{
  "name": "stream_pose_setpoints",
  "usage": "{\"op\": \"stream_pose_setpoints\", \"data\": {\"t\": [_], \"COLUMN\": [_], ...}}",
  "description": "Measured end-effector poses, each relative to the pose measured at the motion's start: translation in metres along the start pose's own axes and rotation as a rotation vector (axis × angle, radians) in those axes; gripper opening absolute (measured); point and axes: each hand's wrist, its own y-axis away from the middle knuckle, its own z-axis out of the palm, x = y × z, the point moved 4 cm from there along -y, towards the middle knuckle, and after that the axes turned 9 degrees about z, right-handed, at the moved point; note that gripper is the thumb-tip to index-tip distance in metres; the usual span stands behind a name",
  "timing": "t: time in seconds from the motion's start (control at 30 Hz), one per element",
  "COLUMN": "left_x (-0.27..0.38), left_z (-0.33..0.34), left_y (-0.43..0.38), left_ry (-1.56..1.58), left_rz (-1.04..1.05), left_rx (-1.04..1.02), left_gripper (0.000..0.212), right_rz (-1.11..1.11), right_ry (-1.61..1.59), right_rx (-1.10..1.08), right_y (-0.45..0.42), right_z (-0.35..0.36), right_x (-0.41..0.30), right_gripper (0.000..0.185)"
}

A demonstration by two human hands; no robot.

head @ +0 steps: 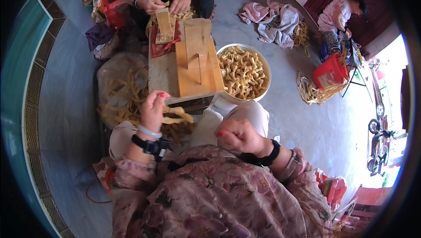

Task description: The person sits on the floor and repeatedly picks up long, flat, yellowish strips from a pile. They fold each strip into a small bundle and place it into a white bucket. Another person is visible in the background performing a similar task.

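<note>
My left hand [153, 109] is raised at the near left corner of a low bench [162, 73], its fingers curled. Yellowish flat strips [177, 114] show just right of and behind it; whether it holds any is unclear. Over my right knee is my right hand [240, 136], curled with its thumb across the fingers; no object shows in it, but its inside is hidden. On the bench stands a wooden jig [199, 62] with an upright board and a thin rod or slat. Beside the bench, a white bucket [269, 73] is full of knotted yellowish pieces [243, 72].
Across the bench a co-worker's hands [171, 3] work by a smaller wooden block [164, 24]. A plastic bag of strips [121, 83] lies left. Cloths [273, 22] lie on the floor. Another person [335, 17] sits right, near a red bucket [330, 70].
</note>
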Motion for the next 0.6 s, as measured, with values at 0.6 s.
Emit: {"op": "stream_pose_setpoints", "data": {"t": [0.6], "left_x": [0.030], "left_z": [0.033], "left_y": [0.008], "left_ry": [-0.369], "left_rz": [0.188], "left_rx": [-0.300], "left_gripper": [0.011], "right_rz": [-0.091], "right_ry": [0.351], "right_rx": [0.026], "right_y": [-0.029], "right_z": [0.003], "right_x": [0.007], "right_gripper": [0.018]}}
